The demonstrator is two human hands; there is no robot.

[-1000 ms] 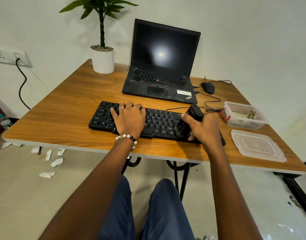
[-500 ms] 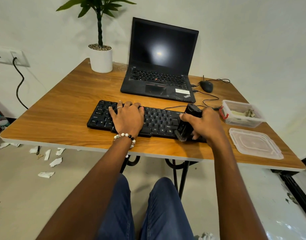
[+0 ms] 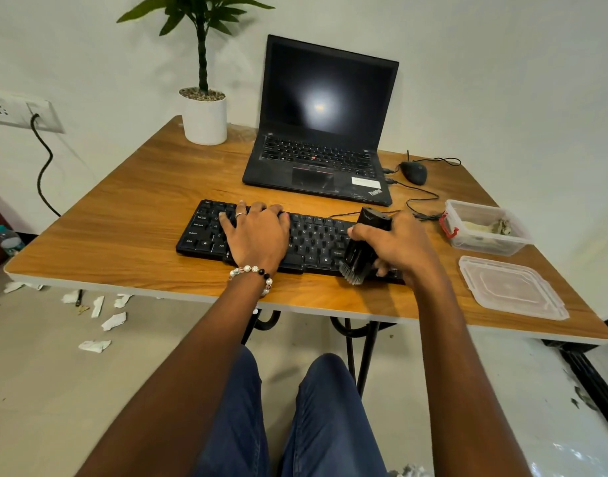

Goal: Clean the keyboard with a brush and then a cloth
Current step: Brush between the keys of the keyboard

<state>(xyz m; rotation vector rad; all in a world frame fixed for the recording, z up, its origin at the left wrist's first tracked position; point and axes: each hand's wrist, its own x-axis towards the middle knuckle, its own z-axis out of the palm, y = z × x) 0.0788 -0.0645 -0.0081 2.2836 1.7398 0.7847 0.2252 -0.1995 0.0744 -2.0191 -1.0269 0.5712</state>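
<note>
Table (image 3: pixel 130 232): brush (image 3: pixel 361 249) has swept to keyboard (image 3: pixel 309 242) front edge.

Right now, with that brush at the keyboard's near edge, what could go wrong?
The brush sweeps at the front edge of the keyboard, so dust may land on the table instead of being caught. The left hand presses the keys; if it lifts, the keyboard may slide.

Bare forearms, no sleeves. A bracelet (image 3: pixel 250 274) of pearl, black and clear beads circles the left wrist; a silver ring (image 3: pixel 241 215) bands one left finger. Blue jeans (image 3: pixel 289 418) cover both legs.
</note>
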